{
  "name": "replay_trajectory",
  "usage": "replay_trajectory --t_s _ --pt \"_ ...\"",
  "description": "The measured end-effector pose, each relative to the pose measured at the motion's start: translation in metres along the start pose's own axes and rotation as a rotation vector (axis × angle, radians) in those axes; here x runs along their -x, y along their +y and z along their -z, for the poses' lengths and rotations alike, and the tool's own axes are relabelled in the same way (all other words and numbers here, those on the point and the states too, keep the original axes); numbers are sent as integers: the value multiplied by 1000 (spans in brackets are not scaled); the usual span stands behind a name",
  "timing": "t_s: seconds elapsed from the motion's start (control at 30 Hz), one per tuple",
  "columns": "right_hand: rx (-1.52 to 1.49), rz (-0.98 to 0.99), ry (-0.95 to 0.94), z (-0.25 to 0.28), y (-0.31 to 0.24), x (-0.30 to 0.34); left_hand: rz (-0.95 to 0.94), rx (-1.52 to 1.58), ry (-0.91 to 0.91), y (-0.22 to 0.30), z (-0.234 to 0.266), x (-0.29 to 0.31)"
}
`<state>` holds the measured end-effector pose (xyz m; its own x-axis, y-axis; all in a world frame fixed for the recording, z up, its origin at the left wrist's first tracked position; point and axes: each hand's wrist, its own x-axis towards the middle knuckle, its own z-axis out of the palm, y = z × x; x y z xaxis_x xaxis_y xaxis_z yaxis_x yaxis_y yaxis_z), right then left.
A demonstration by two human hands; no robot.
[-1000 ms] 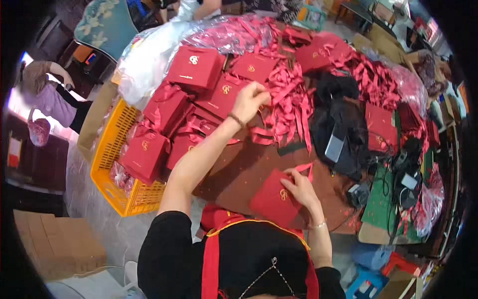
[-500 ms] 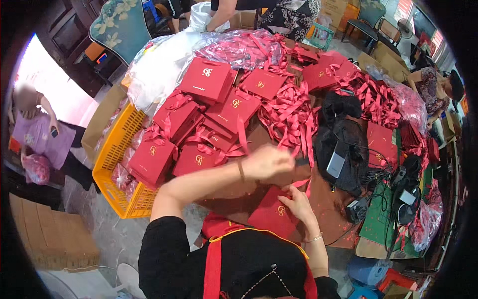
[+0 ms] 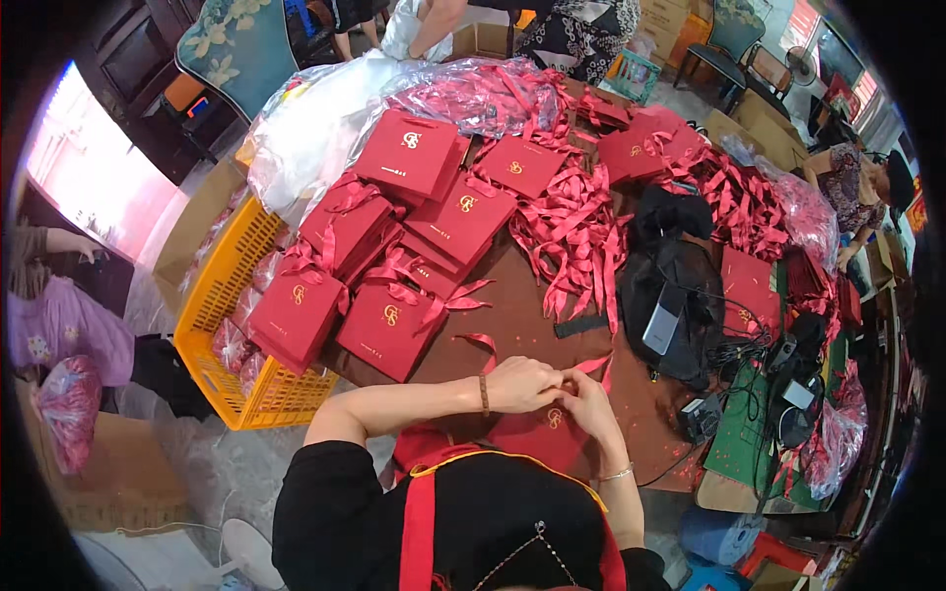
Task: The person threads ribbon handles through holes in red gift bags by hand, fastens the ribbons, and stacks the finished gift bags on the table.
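A red gift bag (image 3: pixel 537 433) with a gold emblem lies in front of me at the table's near edge. My left hand (image 3: pixel 524 384) comes across from the left, its fingers pinched at the bag's top edge on a red ribbon (image 3: pixel 483 341). Fingertips of my right hand (image 3: pixel 588 402) close on the bag's top edge, meeting the left ones. Another stretch of ribbon sticks out above the right hand. The exact spot where the fingers meet is covered. Stacked finished-looking red bags (image 3: pixel 389 325) stand to the left.
Loose red ribbons (image 3: pixel 572 227) heap up mid-table. A black bag (image 3: pixel 680 281) and cables lie to the right. A yellow crate (image 3: pixel 232 335) stands left, holding plastic-wrapped bundles. A person in purple (image 3: pixel 74 325) is at far left; others work at the back and right.
My left hand has come down from above the table to meet the right hand at the bag's top. The person at left has moved nearer, carrying a plastic bag of red items.
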<state>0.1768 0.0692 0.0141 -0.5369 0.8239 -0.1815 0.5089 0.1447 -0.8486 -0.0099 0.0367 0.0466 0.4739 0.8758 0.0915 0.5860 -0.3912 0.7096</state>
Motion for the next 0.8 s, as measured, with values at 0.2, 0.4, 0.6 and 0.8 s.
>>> replay_trajectory --t_s 0.2,0.4,0.6,0.8 --pt "-168 -94 -52 0 -4 -4 141 60 -18 -14 -9 7" --pt "-127 -136 -32 -7 13 -7 253 386 158 -35 -28 15" --pt "-43 -93 15 -11 9 -5 206 322 271 -37 -42 21" --pt "-35 -49 64 -14 19 -6 116 266 378 -35 -48 26"
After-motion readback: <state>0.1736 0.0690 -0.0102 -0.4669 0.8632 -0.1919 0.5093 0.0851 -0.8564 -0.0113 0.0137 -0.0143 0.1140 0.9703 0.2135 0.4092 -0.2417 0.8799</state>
